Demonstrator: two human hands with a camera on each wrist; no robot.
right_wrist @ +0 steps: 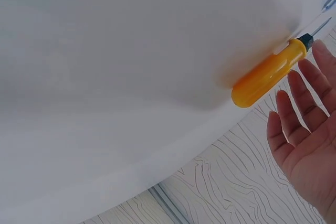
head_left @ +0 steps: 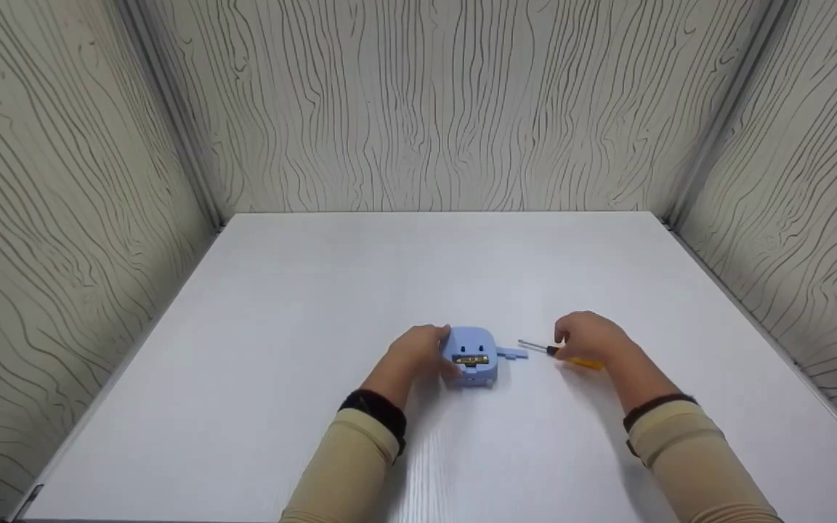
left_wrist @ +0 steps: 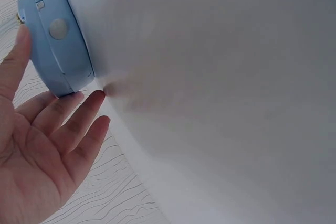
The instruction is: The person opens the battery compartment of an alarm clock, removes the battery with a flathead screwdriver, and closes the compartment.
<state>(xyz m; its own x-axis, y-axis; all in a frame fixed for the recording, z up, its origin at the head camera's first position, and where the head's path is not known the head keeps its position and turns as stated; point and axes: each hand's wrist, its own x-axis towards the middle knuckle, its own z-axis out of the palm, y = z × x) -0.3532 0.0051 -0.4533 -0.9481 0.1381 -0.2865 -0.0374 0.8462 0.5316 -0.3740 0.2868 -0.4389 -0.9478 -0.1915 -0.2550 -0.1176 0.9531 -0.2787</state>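
A light-blue rounded square device [head_left: 471, 337] lies on the white table with its battery compartment uncovered, and a gold-and-black battery [head_left: 471, 359] shows inside. My left hand [head_left: 417, 350] holds its left side between thumb and fingers. In the left wrist view, a round pale button marks the side of the device [left_wrist: 44, 45]. A flat blue piece [head_left: 513, 354], like a battery cover, sits against or just beside its right edge. My right hand [head_left: 593, 336] hovers at a yellow-handled screwdriver [right_wrist: 268, 74]; its fingers are loosely bent beside the black collar, not wrapped around the handle. Whether a fingertip touches the collar, I cannot tell.
The white table [head_left: 302, 290] reaches back to a wall [head_left: 418, 109] with a wood-grain pattern. Similar panels stand at the left and right. The screwdriver's metal tip points left toward the flat blue piece.
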